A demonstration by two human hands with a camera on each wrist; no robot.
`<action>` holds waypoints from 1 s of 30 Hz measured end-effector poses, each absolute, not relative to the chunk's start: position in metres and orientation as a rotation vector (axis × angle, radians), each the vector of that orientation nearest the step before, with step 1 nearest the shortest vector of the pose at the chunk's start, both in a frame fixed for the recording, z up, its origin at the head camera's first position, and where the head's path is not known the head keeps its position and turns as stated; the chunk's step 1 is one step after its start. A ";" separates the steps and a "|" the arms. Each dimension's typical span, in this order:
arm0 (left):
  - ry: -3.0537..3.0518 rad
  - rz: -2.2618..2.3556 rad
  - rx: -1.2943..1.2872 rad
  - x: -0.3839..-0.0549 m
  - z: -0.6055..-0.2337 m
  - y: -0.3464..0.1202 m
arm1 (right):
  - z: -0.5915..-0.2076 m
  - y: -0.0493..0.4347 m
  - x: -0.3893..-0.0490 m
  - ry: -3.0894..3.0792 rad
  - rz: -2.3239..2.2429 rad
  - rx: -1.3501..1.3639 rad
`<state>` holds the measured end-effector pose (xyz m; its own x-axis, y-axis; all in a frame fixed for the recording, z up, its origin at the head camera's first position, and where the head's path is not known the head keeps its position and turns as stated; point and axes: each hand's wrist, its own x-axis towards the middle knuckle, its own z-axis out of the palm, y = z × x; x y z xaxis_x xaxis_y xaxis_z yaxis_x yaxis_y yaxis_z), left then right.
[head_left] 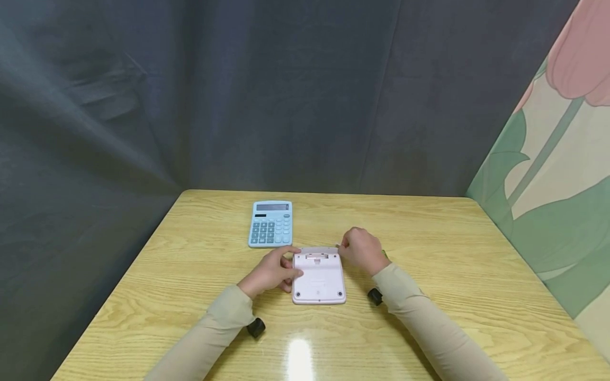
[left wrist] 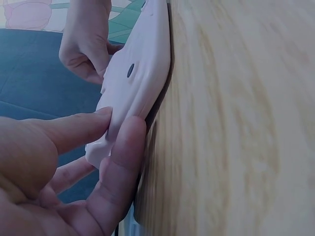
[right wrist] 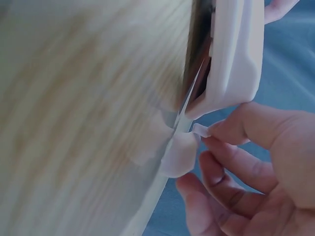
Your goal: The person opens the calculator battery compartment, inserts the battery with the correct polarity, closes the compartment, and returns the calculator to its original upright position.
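Gripping the pink calc [head_left: 318, 280] by its left side, the L hand [head_left: 271, 269] has its thumb on the calc's back — other fingers bent round the left edge & top-left corner, so only a narrow gap, filled by the casing. L wrist view agrees: digits pressed to both sides of the rim. The calc is approx. mid-table, back up, btwn the two hands; a dark gap shows under its edge in both wrist views. On its back: a recessed slot [head_left: 316, 256] near the top, & two dark round feet, one at each near corner.

R hand [head_left: 360, 248] is just beside the calc's top-right corner, wrist bent in. Thumb & fingertip nearly together, pinching a small pale piece [right wrist: 201, 130]; can't tell exactly what it is. Its other fingers are loosely curled, per R wrist view.

Blue calc [head_left: 270, 225] lies face up just beyond & left of the pink one, apart from it, keys toward the person, a 0 at the right end of its display. Both calcs rest on a wood-grain table [head_left: 452, 248], w/ a bright glare patch near the front. Beige sleeves [head_left: 438, 325] on both arms, a black unit [head_left: 256, 327] by each wrist. Bg: dark curtain [head_left: 286, 95] behind & left — tulip mural [head_left: 567, 159] at right.
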<state>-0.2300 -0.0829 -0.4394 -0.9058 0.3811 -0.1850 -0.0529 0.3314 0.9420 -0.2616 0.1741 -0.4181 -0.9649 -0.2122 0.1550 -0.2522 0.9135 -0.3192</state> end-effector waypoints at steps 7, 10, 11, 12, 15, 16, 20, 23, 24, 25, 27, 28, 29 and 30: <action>2.238 1.591 0.281 -0.229 -0.439 -0.082 | -0.419 0.178 -0.262 -2.972 0.491 0.365; 2.241 1.592 0.276 -0.229 -0.438 -0.082 | -0.419 0.180 -0.262 -2.982 0.485 0.365; 2.242 1.592 0.273 -0.229 -0.437 -0.081 | -0.418 0.181 -0.263 -2.986 0.483 0.365; 2.243 1.592 0.271 -0.229 -0.437 -0.081 | -0.418 0.181 -0.262 -2.987 0.483 0.369; 2.246 1.587 0.264 -0.228 -0.436 -0.080 | -0.418 0.184 -0.262 -3.003 0.498 0.361; 2.244 1.588 0.262 -0.228 -0.436 -0.080 | -0.417 0.185 -0.261 -3.007 0.504 0.357; 2.240 1.592 0.266 -0.227 -0.437 -0.080 | -0.414 0.192 -0.260 -3.021 0.536 0.326; 2.242 1.592 0.270 -0.228 -0.437 -0.080 | -0.412 0.198 -0.259 -3.031 0.548 0.294; 2.243 1.591 0.271 -0.228 -0.437 -0.080 | -0.410 0.201 -0.259 -3.036 0.545 0.278; 2.242 1.592 0.267 -0.228 -0.437 -0.080 | -0.410 0.203 -0.259 -3.043 0.541 0.264; 2.245 1.591 0.268 -0.228 -0.436 -0.080 | -0.408 0.208 -0.259 -3.054 0.537 0.244; 2.244 1.592 0.265 -0.228 -0.436 -0.080 | -0.407 0.210 -0.258 -3.060 0.532 0.233; 2.243 1.593 0.262 -0.228 -0.436 -0.080 | -0.407 0.213 -0.258 -3.068 0.529 0.223; 2.242 1.594 0.262 -0.227 -0.436 -0.080 | -0.407 0.215 -0.257 -3.079 0.526 0.211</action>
